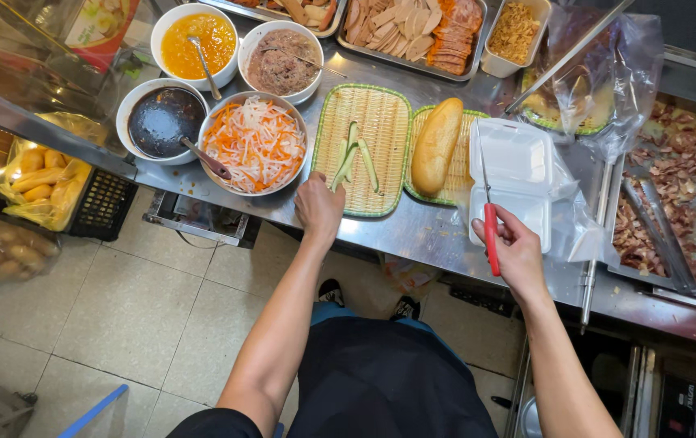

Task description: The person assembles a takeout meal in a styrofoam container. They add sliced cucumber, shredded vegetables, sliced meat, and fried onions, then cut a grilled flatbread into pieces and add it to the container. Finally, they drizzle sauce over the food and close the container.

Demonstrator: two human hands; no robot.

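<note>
Left hand [319,207]: our fingers pinch a cucumber strip [343,168] off the woven tray [380,113], tips on its near end | Right hand [517,251]: fingers wrapped round red-handled scissors [489,219], blades pointing away over the open foam box [518,174] | Bread roll [436,146] beyond, on the bench [413,231].

Both bare arms reaching forward from the body

The left arm is stretching out nearly straight, its hand [318,207] lying knuckles up with fingers pinching together at the tips; the right arm is bending at the elbow, its hand [517,247] curling shut, thumb pressing on top, wrist turning slightly inward
</note>
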